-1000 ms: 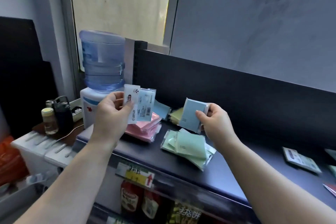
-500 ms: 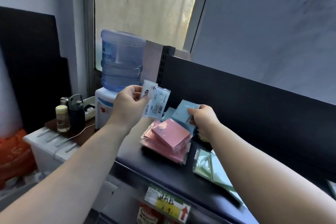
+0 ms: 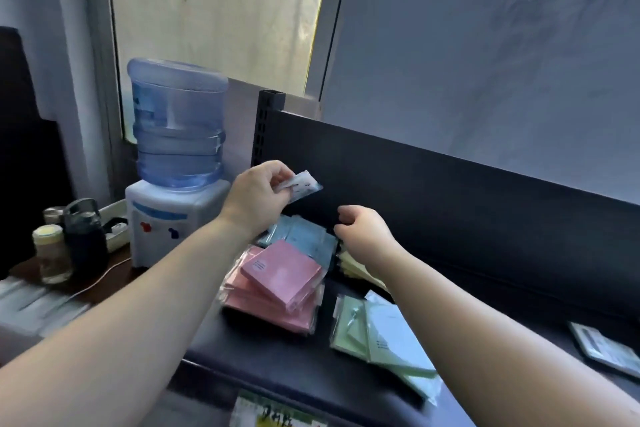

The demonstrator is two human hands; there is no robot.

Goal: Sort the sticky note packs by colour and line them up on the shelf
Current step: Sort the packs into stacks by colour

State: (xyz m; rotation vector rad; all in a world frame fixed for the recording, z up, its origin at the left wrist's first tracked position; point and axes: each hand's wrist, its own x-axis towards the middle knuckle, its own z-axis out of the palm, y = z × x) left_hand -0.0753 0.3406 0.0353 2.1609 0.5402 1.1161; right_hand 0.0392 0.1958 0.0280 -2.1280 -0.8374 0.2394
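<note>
Blue pack (image 3: 304,185) pinched at one end by left hand (image 3: 258,196), label side showing. Blue stack (image 3: 304,239) sits on the shelf (image 3: 277,354) directly below the grip. Right hand (image 3: 363,232) is beside it, fingers curled, apparently empty. Suggest lowering the pack flat, squaring edges with the stack, then letting go.

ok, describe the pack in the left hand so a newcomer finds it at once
Find the water bottle at left; just right of it, before the black shelf back, is the left hand. Its fingers pinch a pale blue pack with a white label, the only one held in the air.
</note>
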